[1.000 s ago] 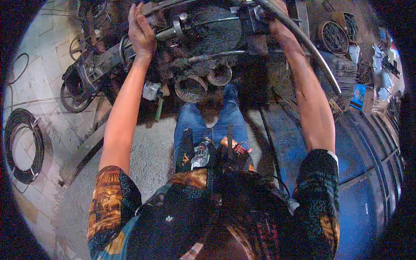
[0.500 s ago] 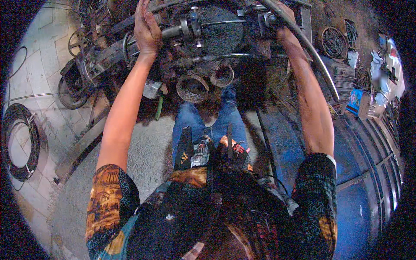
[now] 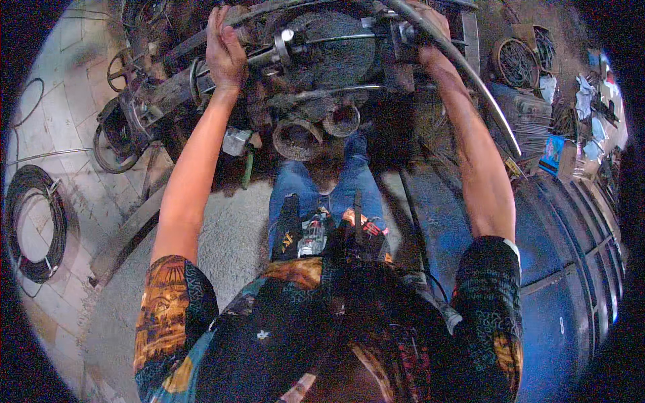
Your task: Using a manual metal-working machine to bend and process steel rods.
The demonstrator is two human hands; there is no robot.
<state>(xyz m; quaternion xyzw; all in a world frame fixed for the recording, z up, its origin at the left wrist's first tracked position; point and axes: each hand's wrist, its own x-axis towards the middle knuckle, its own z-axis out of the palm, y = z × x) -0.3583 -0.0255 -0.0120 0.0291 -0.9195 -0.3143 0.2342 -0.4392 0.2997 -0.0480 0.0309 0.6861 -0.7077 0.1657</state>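
My left hand (image 3: 226,59) rests against the left side of a dark, greasy machine (image 3: 161,91), its fingers stretched upward and slightly apart. Beside it, a metal shaft carries a bolted collar (image 3: 283,47). A thin bright rod (image 3: 339,39) runs across from the collar to a dark metal block (image 3: 402,40). My right hand (image 3: 435,30) is at that block, on its right side. A long curved metal rod (image 3: 480,87) passes over this hand and hides most of its fingers, so its grip is unclear.
Two round, dirty cups (image 3: 295,140) sit below the machine, above my knees. A coil of black cable (image 3: 33,225) lies on the tiles at left. At right are a blue ribbed metal panel (image 3: 537,248), a blue box (image 3: 552,156) and a basket of wire (image 3: 516,62).
The bolted collar has turned on its shaft; its two bolt ends no longer show one above the other. My right hand and the curved rod have shifted slightly left.
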